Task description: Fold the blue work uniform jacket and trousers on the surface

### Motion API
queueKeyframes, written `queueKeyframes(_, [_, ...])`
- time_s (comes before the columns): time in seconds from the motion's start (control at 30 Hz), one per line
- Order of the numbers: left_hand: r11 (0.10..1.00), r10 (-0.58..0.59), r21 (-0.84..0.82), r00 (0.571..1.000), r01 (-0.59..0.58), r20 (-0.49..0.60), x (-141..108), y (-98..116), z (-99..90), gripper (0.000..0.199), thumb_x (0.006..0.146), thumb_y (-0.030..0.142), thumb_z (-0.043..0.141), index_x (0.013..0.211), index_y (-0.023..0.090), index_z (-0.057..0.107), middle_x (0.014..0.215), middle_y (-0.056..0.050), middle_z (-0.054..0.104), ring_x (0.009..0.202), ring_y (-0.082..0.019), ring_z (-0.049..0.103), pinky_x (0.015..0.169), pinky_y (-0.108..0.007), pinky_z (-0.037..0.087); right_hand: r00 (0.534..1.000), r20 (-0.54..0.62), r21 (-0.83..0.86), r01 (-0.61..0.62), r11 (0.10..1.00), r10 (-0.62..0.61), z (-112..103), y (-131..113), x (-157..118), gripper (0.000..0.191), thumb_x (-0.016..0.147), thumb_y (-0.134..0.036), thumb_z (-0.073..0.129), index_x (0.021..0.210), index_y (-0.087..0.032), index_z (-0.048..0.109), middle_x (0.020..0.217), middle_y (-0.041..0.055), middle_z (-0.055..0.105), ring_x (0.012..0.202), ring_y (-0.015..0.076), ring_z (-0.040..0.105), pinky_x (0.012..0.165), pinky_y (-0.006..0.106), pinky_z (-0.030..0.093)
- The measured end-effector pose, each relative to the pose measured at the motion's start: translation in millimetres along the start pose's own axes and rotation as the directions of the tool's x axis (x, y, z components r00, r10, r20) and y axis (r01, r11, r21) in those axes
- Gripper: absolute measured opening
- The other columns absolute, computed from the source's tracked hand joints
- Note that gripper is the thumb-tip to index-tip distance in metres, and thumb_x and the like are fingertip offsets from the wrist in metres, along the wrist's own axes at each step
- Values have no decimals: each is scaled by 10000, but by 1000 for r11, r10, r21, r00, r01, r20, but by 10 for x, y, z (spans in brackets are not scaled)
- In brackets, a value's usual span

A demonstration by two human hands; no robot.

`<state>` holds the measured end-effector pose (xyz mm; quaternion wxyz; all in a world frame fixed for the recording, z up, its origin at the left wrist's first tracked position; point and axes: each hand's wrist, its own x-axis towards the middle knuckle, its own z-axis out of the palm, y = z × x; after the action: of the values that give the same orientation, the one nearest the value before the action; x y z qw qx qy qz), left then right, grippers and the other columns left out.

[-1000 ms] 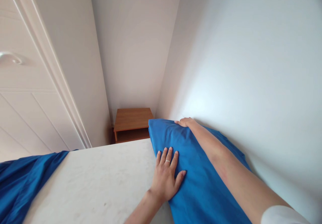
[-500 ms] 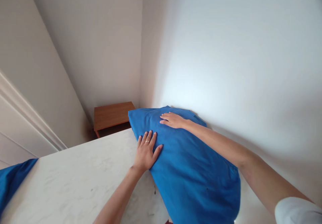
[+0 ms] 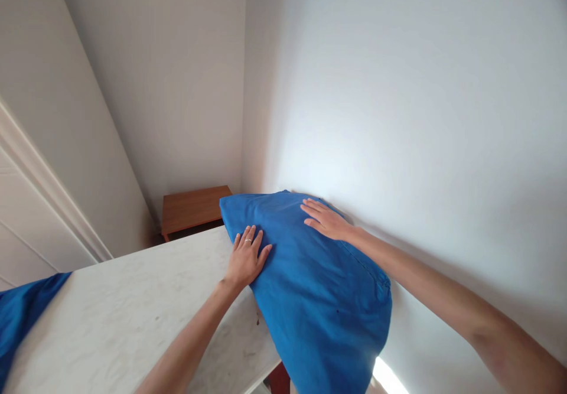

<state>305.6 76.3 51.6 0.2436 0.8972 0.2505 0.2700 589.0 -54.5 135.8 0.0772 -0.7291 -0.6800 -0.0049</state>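
Observation:
A blue pillow (image 3: 310, 287) lies along the wall side of a whitish mattress (image 3: 133, 311), its near end hanging past the mattress edge. My left hand (image 3: 246, 258) rests on the pillow's left edge with fingers stretched and a ring on one finger. On the upper right part of the pillow, close to the wall, my right hand (image 3: 325, 218) lies flat with its fingers extended. Neither hand grips the cloth. The pillow's surface shows soft wrinkles, and a seam runs along its right side.
A brown wooden table (image 3: 195, 208) stands in the corner beyond the mattress. Blue cloth (image 3: 26, 305) covers the mattress's left part. A white wall (image 3: 398, 98) rises right behind the pillow. At the far left is a white panelled door (image 3: 35, 228). Bright light falls at the bottom right.
My right hand has slid right across the pillow toward its wall-side edge. My left hand stays on the left edge. The view has shifted slightly, showing the mattress corner and a bright patch below.

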Motion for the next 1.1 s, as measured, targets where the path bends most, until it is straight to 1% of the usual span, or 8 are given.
queueKeyframes(0.1, [998, 61, -19, 998, -61, 25, -36, 121, -13, 547, 965, 515, 433, 1392, 195, 553, 1536, -144, 443, 1486, -317, 279, 1234, -509, 144, 989, 92, 27, 114, 993, -116, 145, -25, -184, 697, 987, -654, 241, 1545, -248, 336, 1635, 4, 236, 1524, 194, 148, 1260, 399, 101])
queueKeyframes(0.23, [997, 76, 26, 995, -78, 65, -138, 252, 12, 605, 960, 574, 405, 1445, 225, 497, 1564, -116, 405, 1497, -298, 256, 1240, -500, 114, 996, 78, 26, 45, 999, -47, 298, 173, -288, 763, 983, -660, 196, 1580, -185, 230, 1649, 63, 172, 1528, 214, 121, 1260, 420, 83])
queueKeyframes(0.47, [990, -137, 17, 991, 137, 6, -654, 385, 147, 711, 968, 600, 348, 1503, 134, 390, 1631, -176, 219, 1525, -311, 100, 1232, -531, 117, 998, 60, 58, 8, 998, -11, 372, 306, -257, 818, 933, -735, 188, 1580, -237, 241, 1648, 31, 181, 1524, 229, 139, 1260, 413, 106])
queueKeyframes(0.63, [813, -500, -364, 865, 454, -39, -1133, 594, 324, 830, 946, 589, 391, 1553, 61, 184, 1642, -215, 133, 1526, -284, 62, 1240, -478, 155, 993, 67, 39, -104, 994, 102, 356, 140, -127, 851, 914, -759, 110, 1567, -243, 289, 1624, 72, 255, 1507, 299, 192, 1231, 537, 147])
queueKeyframes(0.7, [738, -554, -474, 832, 479, -21, -1210, 737, 412, 818, 949, 559, 392, 1555, 61, 161, 1644, -206, 134, 1528, -260, 90, 1246, -444, 143, 991, 51, 22, -125, 992, 124, 350, -26, -11, 882, 898, -786, 143, 1556, -227, 322, 1619, 93, 262, 1505, 333, 182, 1220, 571, 136])
queueKeyframes(0.8, [690, -585, -539, 811, 483, -23, -1217, 973, 546, 870, 933, 514, 435, 1558, 24, 81, 1652, -206, 71, 1533, -250, 58, 1253, -412, 107, 995, -11, 3, -100, 995, 100, 382, -272, 144, 843, 907, -777, 185, 1550, -251, 332, 1642, 52, 200, 1524, 290, 116, 1240, 508, 74])
queueKeyframes(0.97, [721, -603, -503, 789, 477, -116, -1317, 1244, 718, 842, 949, 442, 415, 1556, -5, 41, 1651, -216, 65, 1535, -257, 58, 1253, -416, 113, 982, -105, 4, -156, 988, 156, 543, -312, 110, 765, 970, -661, 183, 1517, -171, 394, 1607, 120, 294, 1505, 285, 217, 1226, 533, 136])
queueKeyframes(1.1, [843, -493, -359, 841, 400, -221, -1593, 1366, 864, 771, 955, 416, 447, 1571, 66, 141, 1657, -198, 61, 1532, -285, 59, 1237, -462, 176, 967, -195, 18, -162, 987, 163, 658, -181, 12, 667, 1007, -550, 168, 1498, -178, 423, 1590, 89, 345, 1498, 235, 251, 1233, 492, 161])
